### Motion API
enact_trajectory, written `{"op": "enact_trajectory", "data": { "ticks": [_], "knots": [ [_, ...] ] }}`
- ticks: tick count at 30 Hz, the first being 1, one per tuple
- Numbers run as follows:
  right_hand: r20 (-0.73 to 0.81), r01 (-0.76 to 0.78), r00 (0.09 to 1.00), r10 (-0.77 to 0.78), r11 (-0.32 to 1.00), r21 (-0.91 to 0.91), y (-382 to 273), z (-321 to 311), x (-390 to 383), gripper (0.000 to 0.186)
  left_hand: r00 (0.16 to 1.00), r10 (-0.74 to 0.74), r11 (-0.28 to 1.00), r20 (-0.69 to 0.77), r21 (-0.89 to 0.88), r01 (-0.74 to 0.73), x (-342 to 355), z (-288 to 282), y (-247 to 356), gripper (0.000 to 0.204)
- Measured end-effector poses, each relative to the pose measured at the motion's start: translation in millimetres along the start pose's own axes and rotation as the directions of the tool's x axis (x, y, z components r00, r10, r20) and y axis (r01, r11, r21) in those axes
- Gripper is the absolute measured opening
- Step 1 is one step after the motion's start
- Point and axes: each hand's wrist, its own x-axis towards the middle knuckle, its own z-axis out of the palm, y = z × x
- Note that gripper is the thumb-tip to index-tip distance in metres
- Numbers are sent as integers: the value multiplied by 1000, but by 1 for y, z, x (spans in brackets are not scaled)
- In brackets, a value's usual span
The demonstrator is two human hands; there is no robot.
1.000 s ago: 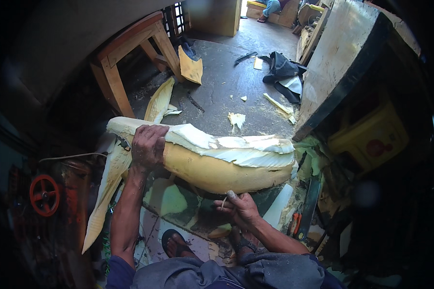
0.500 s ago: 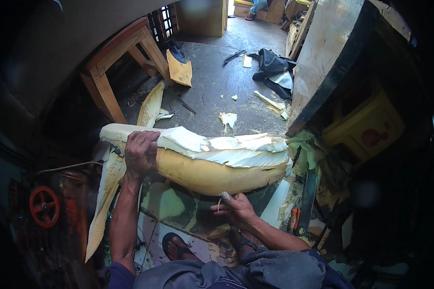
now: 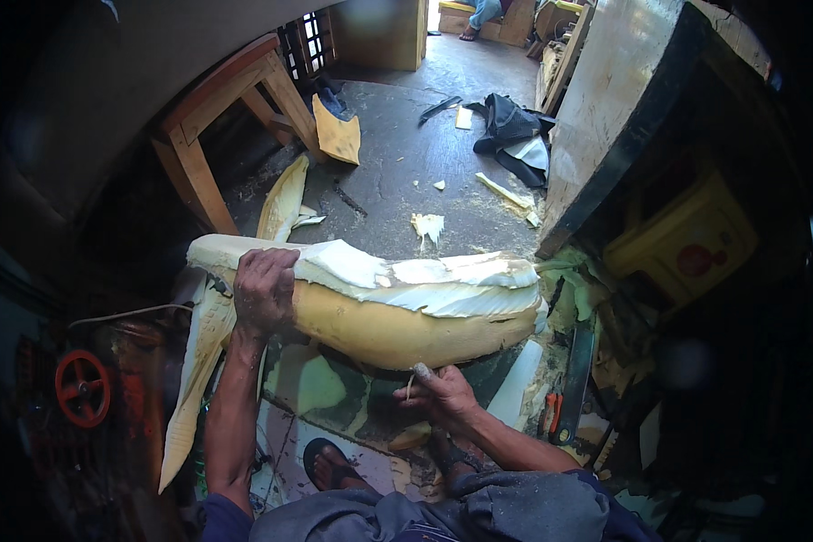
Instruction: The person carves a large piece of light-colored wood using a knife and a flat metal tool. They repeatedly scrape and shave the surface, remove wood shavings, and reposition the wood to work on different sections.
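A long, curved piece of carved foam (image 3: pixel 406 327) lies crosswise in front of me, its lower side smooth and yellow-tan, its upper side cut rough and cream-white. My left hand (image 3: pixel 264 289) is wrapped over its left part, fingers on top. Just below the foam's lower edge is my right hand (image 3: pixel 438 393), fingers curled and thumb dusted white. A thin pale strip (image 3: pixel 410 387) shows between those fingers; its full shape is hidden. Left of the foam hangs a long tapering foam slab (image 3: pixel 190 388) with a patterned face.
A wooden stool (image 3: pixel 217 117) stands far left, near a yellow foam offcut (image 3: pixel 338 134). Foam scraps (image 3: pixel 427 226) and a black bag (image 3: pixel 508 126) lie on the dark floor. At right are a saw (image 3: pixel 574 384) and orange-handled pliers (image 3: pixel 551 408). A red handwheel (image 3: pixel 83 388) is at left.
The foam's right end has shifted very slightly downward. Both hands keep nearly the same places and grips.
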Motion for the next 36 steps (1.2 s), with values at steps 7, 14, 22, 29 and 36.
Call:
{"op": "enact_trajectory", "data": {
  "ticks": [7,14,22,29,36],
  "knots": [
    [-29,-63,998,62,997,-44,-1,1,-1,44,999,-28,1000,30,15,27,-4,-4,3,39],
    [-29,-119,993,117,991,-60,9,-10,0,35,1000,4,1000,25,4,-4,-4,-4,2,35],
    [-19,-197,980,196,972,-130,57,-29,4,51,997,60,984,46,162,-67,-62,1,10,43],
    [-53,-289,952,301,828,-481,58,-72,-15,53,963,-131,986,235,130,103,-134,30,-13,45],
    [-575,-232,628,-524,580,-781,14,-198,-161,28,854,-150,978,498,-49,201,-66,40,41,37]
  ]
}}
